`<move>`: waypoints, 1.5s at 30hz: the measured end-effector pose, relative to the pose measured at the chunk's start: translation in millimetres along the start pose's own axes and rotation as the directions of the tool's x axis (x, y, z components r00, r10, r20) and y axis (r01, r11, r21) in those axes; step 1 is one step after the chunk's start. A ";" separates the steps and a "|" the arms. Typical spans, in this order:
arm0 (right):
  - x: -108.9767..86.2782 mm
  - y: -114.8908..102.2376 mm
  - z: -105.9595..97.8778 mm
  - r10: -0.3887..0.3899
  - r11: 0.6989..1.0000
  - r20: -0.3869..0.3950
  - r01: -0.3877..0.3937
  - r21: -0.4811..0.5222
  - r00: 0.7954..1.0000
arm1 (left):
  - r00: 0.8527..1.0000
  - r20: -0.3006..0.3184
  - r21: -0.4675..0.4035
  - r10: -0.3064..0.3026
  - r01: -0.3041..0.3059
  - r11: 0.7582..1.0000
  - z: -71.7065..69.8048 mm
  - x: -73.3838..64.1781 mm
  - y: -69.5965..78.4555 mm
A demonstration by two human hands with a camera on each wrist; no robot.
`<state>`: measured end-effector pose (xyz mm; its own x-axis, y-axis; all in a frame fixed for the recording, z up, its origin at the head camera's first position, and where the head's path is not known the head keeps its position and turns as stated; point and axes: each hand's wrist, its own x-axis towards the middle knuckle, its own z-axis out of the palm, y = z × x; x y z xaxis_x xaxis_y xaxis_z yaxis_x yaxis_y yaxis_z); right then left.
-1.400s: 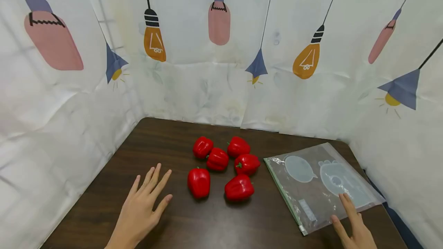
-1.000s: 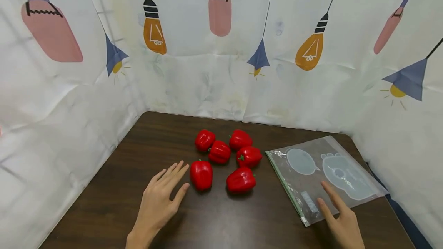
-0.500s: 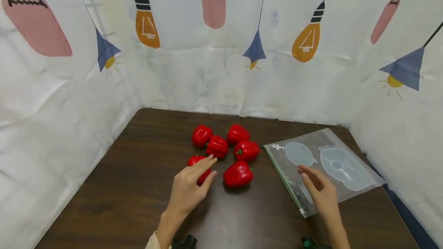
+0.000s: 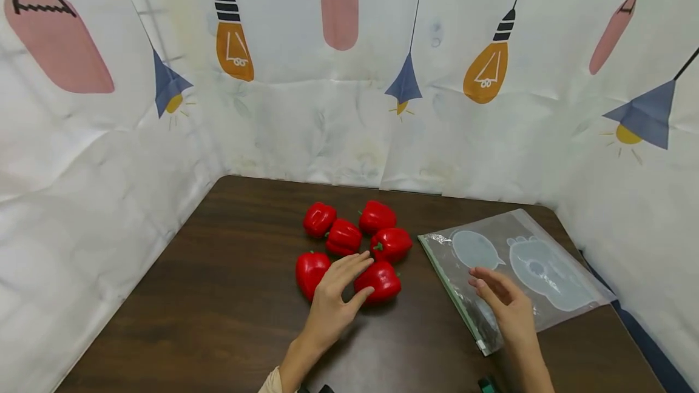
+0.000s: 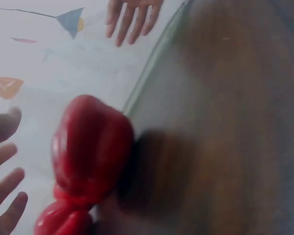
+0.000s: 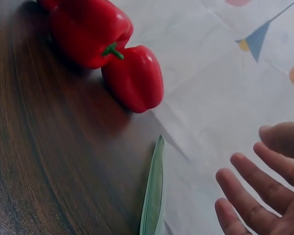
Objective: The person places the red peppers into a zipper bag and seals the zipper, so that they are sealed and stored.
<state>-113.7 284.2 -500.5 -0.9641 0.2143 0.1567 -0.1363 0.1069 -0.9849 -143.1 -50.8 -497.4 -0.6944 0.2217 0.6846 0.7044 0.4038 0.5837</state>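
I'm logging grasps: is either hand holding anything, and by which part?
Nothing: the left hand is by a red pepper, the right hand above the plastic bag.

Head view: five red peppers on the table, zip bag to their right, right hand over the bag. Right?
The count is off: the head view shows six red peppers on the table, not five. Zip bag and right hand are as stated.

Left hand: cut off by the edge in its own wrist view.
Front right pepper: partly hidden behind this hand; can't tell if they touch.
Right hand: covers a bit of the bag.
Table: near edge cut off; blurry in the left wrist view.
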 end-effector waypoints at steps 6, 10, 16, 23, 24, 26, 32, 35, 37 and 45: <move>-6.2 0.2 -0.2 0.001 0.999 0.025 0.000 -0.040 1.000 | 0.998 0.050 -0.002 -0.043 0.044 0.999 10.9 -10.0 3.0; -6.2 4.1 1.3 -0.025 0.994 0.046 0.030 -0.109 0.999 | 0.989 0.089 -0.003 -0.120 0.121 0.993 17.2 -14.6 4.7; -5.1 9.7 2.2 -0.035 0.947 0.087 0.061 -0.315 0.996 | 0.962 0.153 0.015 -0.226 0.227 0.974 25.4 -19.9 2.1; -5.8 8.3 3.4 0.028 0.822 0.128 0.050 -0.568 0.991 | 0.934 0.168 -0.020 -0.315 0.323 0.946 29.0 -23.6 -1.2; -6.2 8.1 3.4 0.045 0.812 0.130 0.039 -0.582 0.990 | 0.932 0.168 -0.031 -0.321 0.330 0.943 29.3 -24.0 -1.6; -6.7 8.3 3.4 0.076 0.799 0.135 0.020 -0.600 0.988 | 0.932 0.162 -0.034 -0.325 0.334 0.942 29.9 -24.3 -2.4; -7.1 11.7 3.4 0.088 0.770 0.139 0.021 -0.637 0.986 | 0.920 0.166 -0.024 -0.355 0.364 0.931 32.0 -24.5 -5.0; -6.4 15.4 4.5 0.027 0.739 0.157 0.087 -0.668 0.987 | 0.924 0.155 -0.003 -0.349 0.354 0.935 32.7 -24.7 -6.1; -6.3 17.9 5.3 -0.009 0.719 0.173 0.127 -0.684 0.985 | 0.931 0.147 0.017 -0.333 0.335 0.942 32.6 -25.2 -6.4; -7.0 17.5 6.7 -0.036 0.691 0.204 0.172 -0.702 0.978 | 0.922 0.154 0.024 -0.354 0.355 0.935 32.4 -26.3 -6.2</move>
<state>-110.8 278.1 -519.4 -0.9847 0.0081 0.1741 -0.0999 0.7922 -0.6021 -133.9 -30.4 -533.2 -0.9127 0.1980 0.3575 0.4083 0.4772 0.7782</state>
